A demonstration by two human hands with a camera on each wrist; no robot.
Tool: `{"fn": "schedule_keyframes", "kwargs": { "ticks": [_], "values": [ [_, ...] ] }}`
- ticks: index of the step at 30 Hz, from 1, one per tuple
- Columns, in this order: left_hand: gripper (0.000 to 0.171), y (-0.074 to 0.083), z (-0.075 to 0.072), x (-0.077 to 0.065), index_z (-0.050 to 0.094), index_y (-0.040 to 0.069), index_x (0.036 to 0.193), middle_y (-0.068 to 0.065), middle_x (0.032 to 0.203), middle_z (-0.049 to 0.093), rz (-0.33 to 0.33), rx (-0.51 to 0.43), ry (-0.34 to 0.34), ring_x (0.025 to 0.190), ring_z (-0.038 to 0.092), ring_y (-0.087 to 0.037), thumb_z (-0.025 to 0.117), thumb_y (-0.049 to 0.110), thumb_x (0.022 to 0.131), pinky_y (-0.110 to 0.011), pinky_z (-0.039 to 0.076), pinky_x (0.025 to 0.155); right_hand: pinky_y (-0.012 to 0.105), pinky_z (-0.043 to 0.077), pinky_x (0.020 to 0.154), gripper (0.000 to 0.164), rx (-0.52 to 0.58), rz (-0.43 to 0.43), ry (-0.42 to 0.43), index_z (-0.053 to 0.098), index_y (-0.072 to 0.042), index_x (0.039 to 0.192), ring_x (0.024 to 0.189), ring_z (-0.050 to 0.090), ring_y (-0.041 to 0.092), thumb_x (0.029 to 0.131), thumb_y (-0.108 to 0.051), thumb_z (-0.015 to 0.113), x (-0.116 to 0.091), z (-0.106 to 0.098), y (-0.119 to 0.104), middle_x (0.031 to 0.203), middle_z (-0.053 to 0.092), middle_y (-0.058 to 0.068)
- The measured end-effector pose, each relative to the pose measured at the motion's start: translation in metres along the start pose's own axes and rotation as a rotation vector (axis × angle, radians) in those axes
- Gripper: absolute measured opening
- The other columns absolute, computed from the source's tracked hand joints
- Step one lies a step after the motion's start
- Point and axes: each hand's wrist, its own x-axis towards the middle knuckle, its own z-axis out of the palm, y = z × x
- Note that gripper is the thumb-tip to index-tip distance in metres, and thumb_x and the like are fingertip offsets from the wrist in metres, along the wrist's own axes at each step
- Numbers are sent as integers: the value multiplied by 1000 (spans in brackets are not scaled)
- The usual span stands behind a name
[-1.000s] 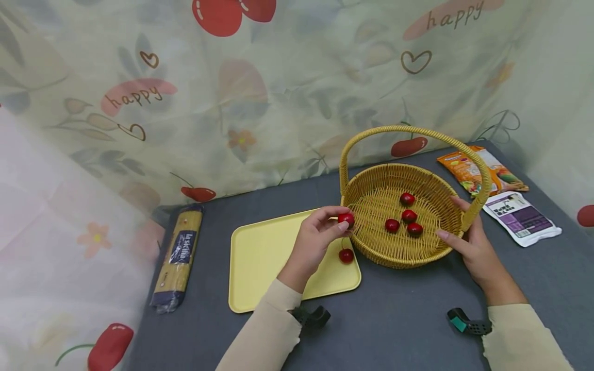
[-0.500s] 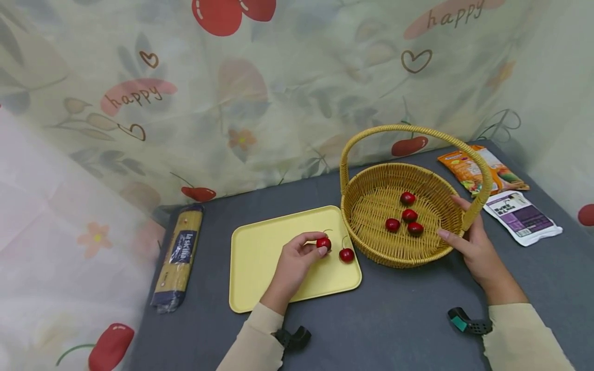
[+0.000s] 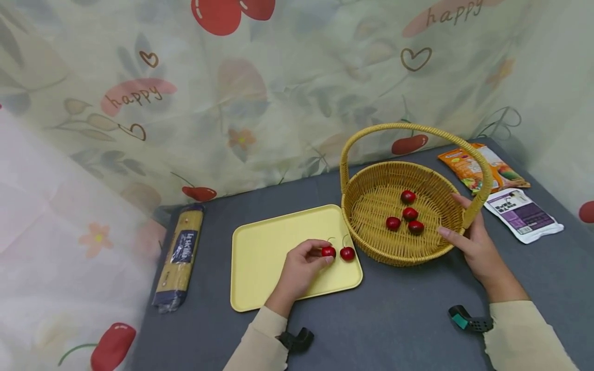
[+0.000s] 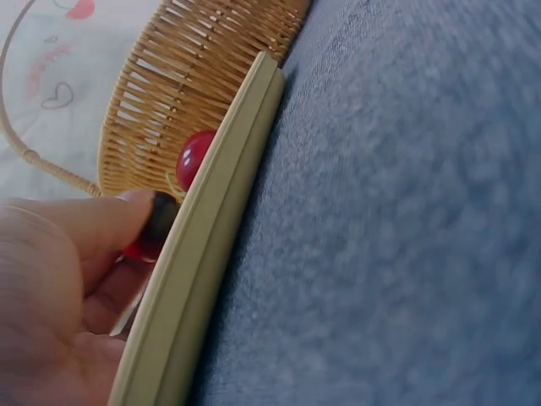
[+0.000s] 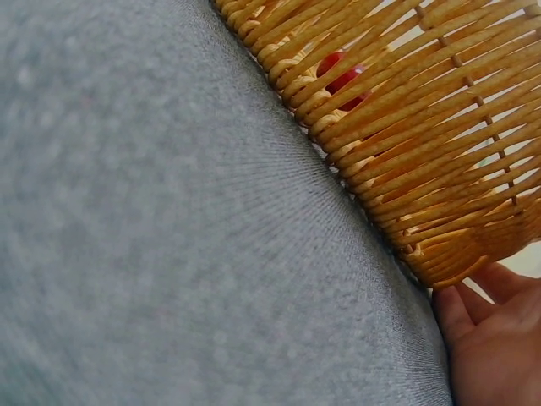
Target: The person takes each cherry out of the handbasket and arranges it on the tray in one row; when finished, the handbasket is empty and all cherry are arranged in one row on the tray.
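Left hand (image 3: pixel 299 268): fingers bent, thumb and fingertips pinching a glossy red round cherry with a thin stem (image 3: pixel 328 252). This held cherry is over the right part of a pale yellow rectangular tray with rounded corners (image 3: pixel 262 252); whether it touches the surface, I cannot tell. A second red cherry, stem up (image 3: pixel 347 253), sits just beside it at the tray's right end, close to the basket.

Right hand (image 3: pixel 478 257): partly closed at the right side of a round golden-brown woven basket with a tall arched handle (image 3: pixel 371 198), by the foot of the handle. Thumb over the rim, other fingers on the outer side, partly hidden; it holds the basket there. The basket stands upright, just beside the tray. Four dark red cherries (image 3: pixel 410 214) lie inside, right of centre, three clustered and one slightly farther back.

Both wrists: cream sleeves (image 3: pixel 524 330), black straps (image 3: pixel 297 340).

Surroundings: blue-grey cloth-covered table (image 3: pixel 394 319). Far left, a long clear packet of pale yellow strands with a dark blue label (image 3: pixel 180 257). Right of the basket, a shiny orange food packet (image 3: pixel 482 167); nearer me, a white and purple pouch (image 3: pixel 524 215). Behind, a pale printed fabric hanging (image 3: pixel 287 129) with hearts, leaves, cherries.
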Motion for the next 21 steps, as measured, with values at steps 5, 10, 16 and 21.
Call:
{"fn": "schedule_keyframes", "kwargs": {
  "ticks": [5, 10, 16, 21],
  "values": [
    [24, 2, 3, -1, 82, 11, 119, 2, 106, 76, 21, 93, -7, 89, 69, -16, 87, 10, 95, -27, 56, 79, 16, 41, 104, 79, -9, 11, 6, 23, -18, 172, 146, 39, 27, 106, 6, 59, 0, 0, 0, 168, 22, 23],
    [23, 3, 4, -1, 83, 11, 117, 4, 105, 76, 47, 156, -11, 84, 67, -14, 89, 11, 95, -27, 55, 75, 15, 40, 105, 79, -28, 12, 9, 22, -19, 172, 147, 38, 25, 107, 6, 59, 0, 0, 0, 169, 21, 22],
    [24, 3, 3, -1, 83, 11, 117, 3, 110, 73, 81, 184, -4, 87, 67, -15, 90, 13, 94, -28, 57, 78, 14, 39, 106, 80, -39, 10, 7, 22, -20, 172, 148, 37, 24, 107, 6, 59, 0, 0, 1, 169, 20, 22],
    [25, 1, 4, -1, 82, 12, 118, 4, 109, 74, 82, 203, -7, 89, 68, -14, 89, 14, 94, -28, 57, 78, 15, 40, 104, 79, -37, 11, 0, 21, -20, 173, 148, 37, 25, 107, 4, 59, 0, -1, 1, 169, 19, 21]
  ]
}}
